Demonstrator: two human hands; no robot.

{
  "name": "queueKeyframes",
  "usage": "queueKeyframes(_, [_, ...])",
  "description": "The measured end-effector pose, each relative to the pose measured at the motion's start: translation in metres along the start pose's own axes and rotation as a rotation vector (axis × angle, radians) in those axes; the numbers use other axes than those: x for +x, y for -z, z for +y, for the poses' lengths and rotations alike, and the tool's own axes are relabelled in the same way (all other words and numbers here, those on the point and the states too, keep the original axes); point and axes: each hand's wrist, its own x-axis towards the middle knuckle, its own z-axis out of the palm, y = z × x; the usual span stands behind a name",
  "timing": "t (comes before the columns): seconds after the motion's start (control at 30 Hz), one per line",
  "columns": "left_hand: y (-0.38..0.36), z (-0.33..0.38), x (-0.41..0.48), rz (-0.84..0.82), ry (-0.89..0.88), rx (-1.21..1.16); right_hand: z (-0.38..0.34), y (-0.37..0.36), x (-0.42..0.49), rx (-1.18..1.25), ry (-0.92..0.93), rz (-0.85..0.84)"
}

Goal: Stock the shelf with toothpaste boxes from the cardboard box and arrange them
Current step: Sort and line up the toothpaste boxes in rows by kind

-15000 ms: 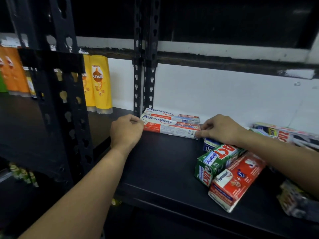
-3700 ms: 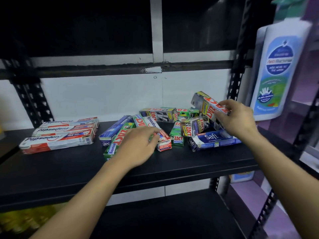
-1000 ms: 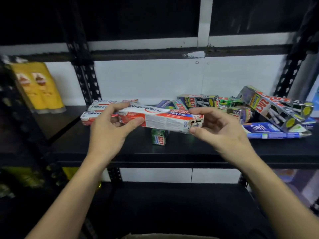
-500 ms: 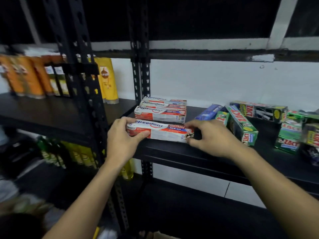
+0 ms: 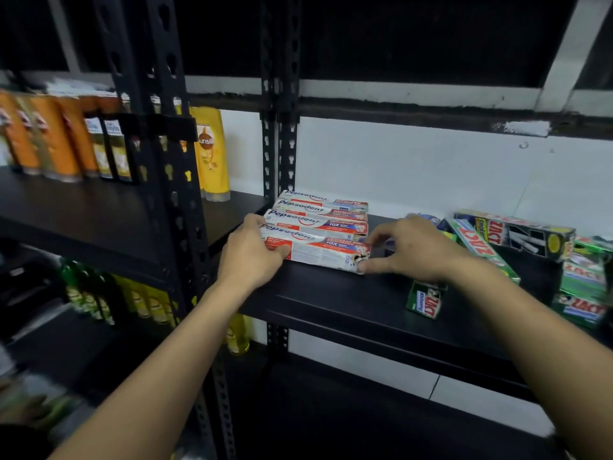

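A red and white Pepsodent box [image 5: 318,249] lies on the black shelf [image 5: 348,310], at the front of a row of three more Pepsodent boxes [image 5: 320,212] that reaches back to the wall. My left hand [image 5: 252,254] grips its left end, thumb on the front face. My right hand [image 5: 414,249] pinches its torn right end between thumb and fingers. Green Zact boxes [image 5: 481,244] lie jumbled to the right, partly behind my right hand. The cardboard box is out of view.
A black slotted upright [image 5: 278,127] stands just behind the row's left end. Yellow and orange shampoo bottles [image 5: 209,151] line the neighbouring shelf to the left. A second post [image 5: 166,161] stands nearer me. Yellow bottles [image 5: 146,303] sit on a lower shelf.
Both hands have pushed the Pepsodent box back from the shelf's front edge until it lies against the other three boxes. Before that they carried it over from the pile on the right.
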Motion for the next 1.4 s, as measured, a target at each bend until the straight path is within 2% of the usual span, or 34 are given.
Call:
queueKeyframes(0.1, [0.004,0.002,0.013,-0.008,-0.048,-0.113,0.003,0.005,0.016,-0.056,0.029,-0.030])
queueKeyframes(0.2, [0.005,-0.002,0.021,-0.008,-0.113,-0.191,0.008,0.006,0.027,0.003,0.031,-0.060])
queueKeyframes(0.4, [-0.002,-0.022,0.033,-0.025,0.043,-0.385,0.021,-0.004,0.023,0.190,0.029,-0.013])
queueKeyframes(0.77, [-0.009,-0.027,0.038,0.071,0.059,-0.393,0.028,-0.014,0.024,0.282,0.042,0.082])
queueKeyframes(1.4, [-0.011,-0.029,0.039,0.092,0.034,-0.412,0.030,-0.017,0.026,0.304,0.019,0.060])
